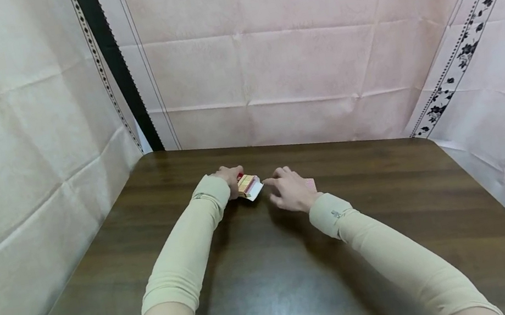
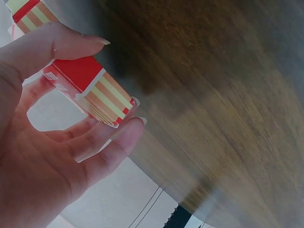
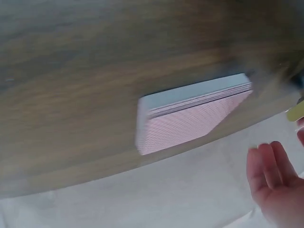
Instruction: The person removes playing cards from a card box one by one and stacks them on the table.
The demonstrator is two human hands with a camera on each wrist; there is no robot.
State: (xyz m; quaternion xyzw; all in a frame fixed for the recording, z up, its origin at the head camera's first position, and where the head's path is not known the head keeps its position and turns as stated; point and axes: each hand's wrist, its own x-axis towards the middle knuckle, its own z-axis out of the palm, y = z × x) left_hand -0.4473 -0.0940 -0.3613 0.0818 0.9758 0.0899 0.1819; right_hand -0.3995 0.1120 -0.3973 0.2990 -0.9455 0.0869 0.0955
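One deck [image 3: 192, 121] at right, one striped box [image 2: 80, 72] at left

The left hand [image 1: 229, 179] grips the box, its length slanting toward the near right, white flap [image 1: 255, 189] facing the right hand [image 1: 290, 191]. That hand, loosely extended, holds nothing; the deck lies just to its right, on the table [image 1: 274, 287].

Brown wood-grain table [image 1: 263, 278] | creased pale hangings [image 1: 198, 72] | dark strip [image 1: 118, 63], material unclear

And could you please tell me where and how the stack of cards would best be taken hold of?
Probably by two opposite edges of the stack of cards, with the right hand coming from above: it lies flat, patterned face up, its thick sides exposed.
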